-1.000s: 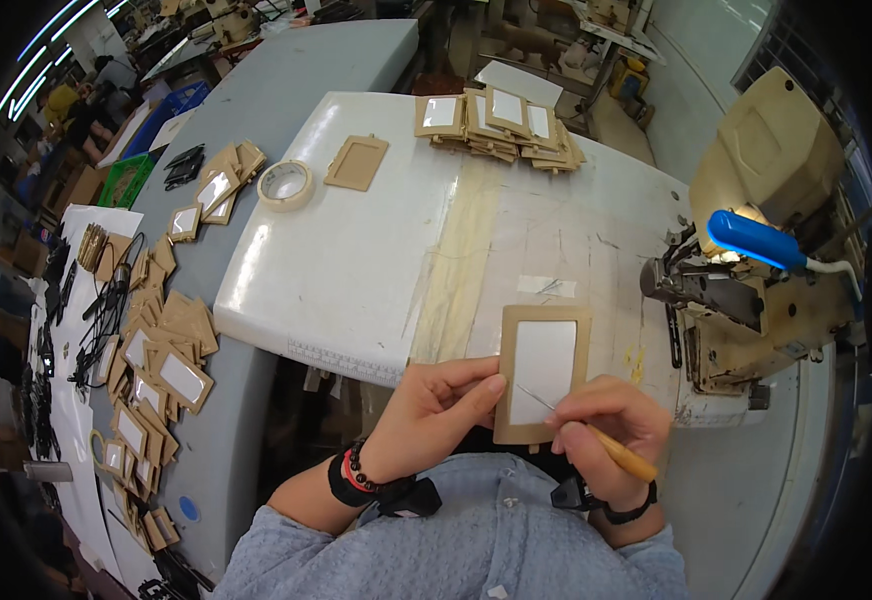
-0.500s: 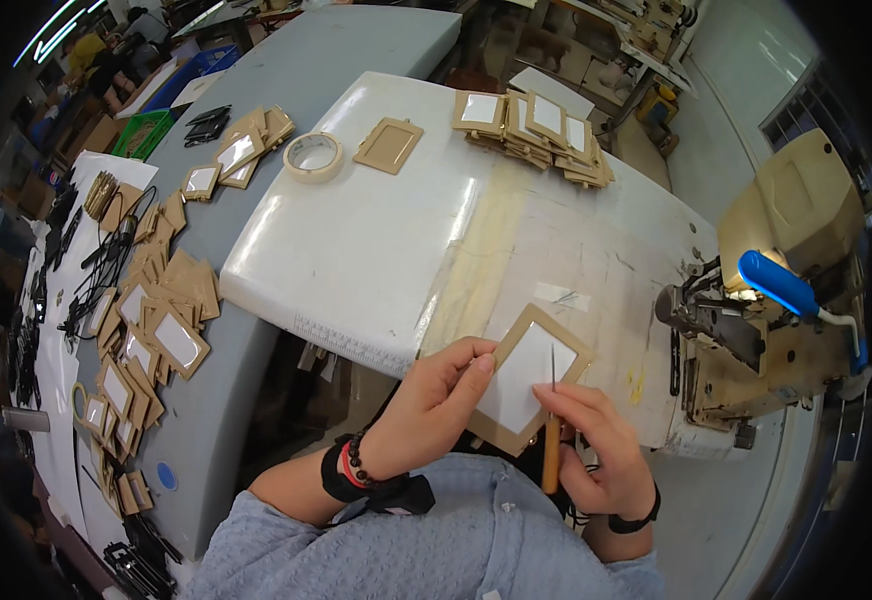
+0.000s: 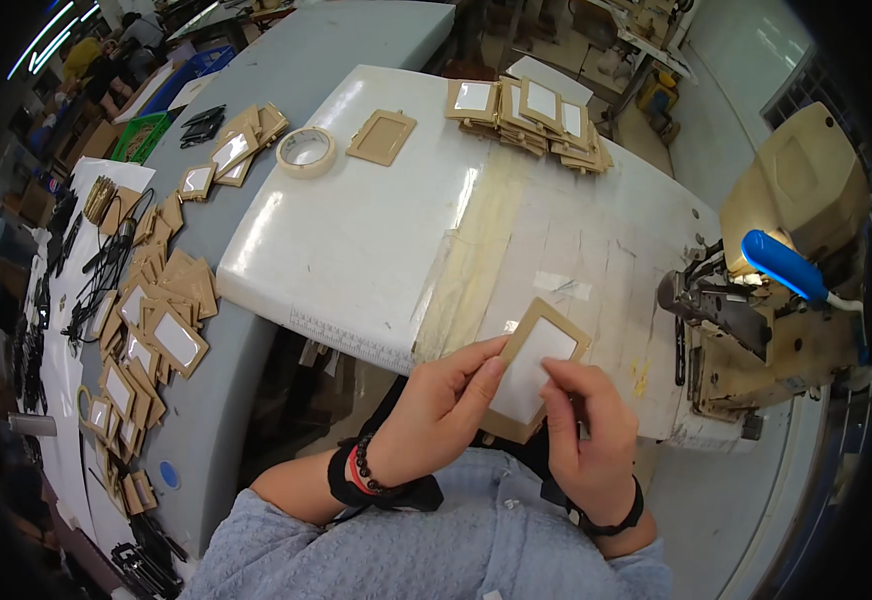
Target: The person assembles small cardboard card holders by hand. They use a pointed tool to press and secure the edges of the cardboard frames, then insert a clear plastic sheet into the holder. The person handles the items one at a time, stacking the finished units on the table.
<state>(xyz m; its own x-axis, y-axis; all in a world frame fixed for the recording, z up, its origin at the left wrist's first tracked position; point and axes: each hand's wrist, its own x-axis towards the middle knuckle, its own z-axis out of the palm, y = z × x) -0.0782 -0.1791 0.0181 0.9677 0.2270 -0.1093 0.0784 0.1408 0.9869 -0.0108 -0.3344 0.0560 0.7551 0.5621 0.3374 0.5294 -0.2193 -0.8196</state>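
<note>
Frame (image 3: 534, 365), tan with a clear window, tilts long-axis up-right, both hands' grip closed on it: left (image 3: 443, 408), right (image 3: 584, 432).

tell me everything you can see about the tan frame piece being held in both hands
The tan frame piece is a flat rectangle, a brown border like leather or card around a pale, whitish window. It is tilted, its top corner leaning right, held above the near edge of the white table. The left hand pinches its left edge; the right hand covers its lower right part, fingers on the window. Its bottom corner shows between the hands.
</note>
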